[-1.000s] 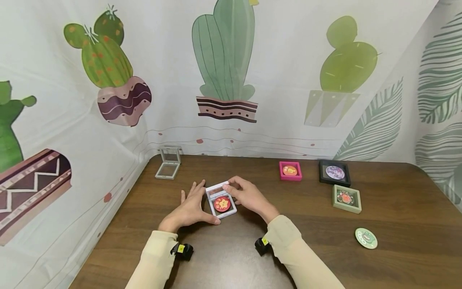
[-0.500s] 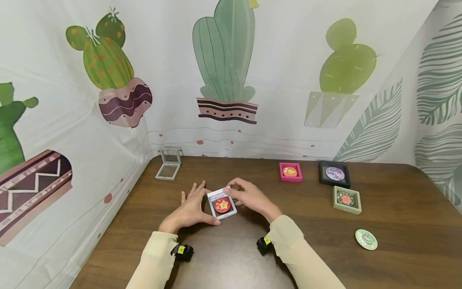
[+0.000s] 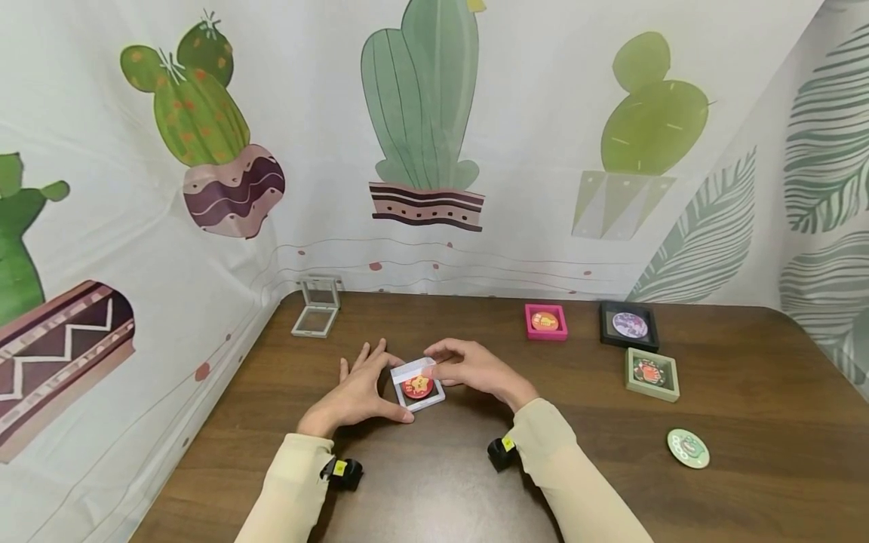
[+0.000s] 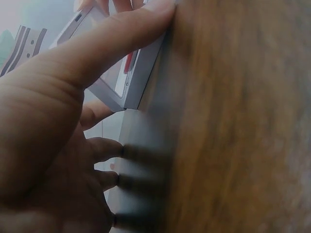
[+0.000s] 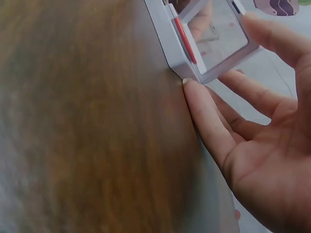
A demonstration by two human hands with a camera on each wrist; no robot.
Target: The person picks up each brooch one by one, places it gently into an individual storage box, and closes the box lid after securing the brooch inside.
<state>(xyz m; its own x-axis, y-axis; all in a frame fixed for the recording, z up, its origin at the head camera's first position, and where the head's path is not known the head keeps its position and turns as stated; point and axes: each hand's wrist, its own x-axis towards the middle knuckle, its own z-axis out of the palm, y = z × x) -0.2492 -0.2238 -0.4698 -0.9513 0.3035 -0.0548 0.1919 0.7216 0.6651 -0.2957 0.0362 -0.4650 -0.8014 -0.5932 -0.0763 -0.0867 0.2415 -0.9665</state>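
A small white hinged display case (image 3: pixel 409 369) lies on the table between the hands, its lid tilted partly down over the base. Inside sits a round red badge (image 3: pixel 416 388) with a yellow star figure. The left hand (image 3: pixel 358 390) holds the case by its left side, thumb at the front edge and forefinger at the back corner; its other fingers are spread on the table. At the lid (image 5: pixel 231 36), the right hand (image 3: pixel 480 369) has its thumb on the free edge, with fingers behind and beside the case. In the left wrist view, the thumb (image 4: pixel 112 41) crosses in front of the case.
An open clear-and-grey case (image 3: pixel 315 320) stands at the back left. Toward the right are a pink case (image 3: pixel 546 333), a black case (image 3: pixel 641 339) and a green case (image 3: pixel 652 386), each with a badge. A loose green badge (image 3: pixel 689 449) lies nearer the front right.
The lid of the white case has swung further down toward the base, with the right thumb moving along with it. The right wrist has shifted slightly right; the left hand has stayed put.
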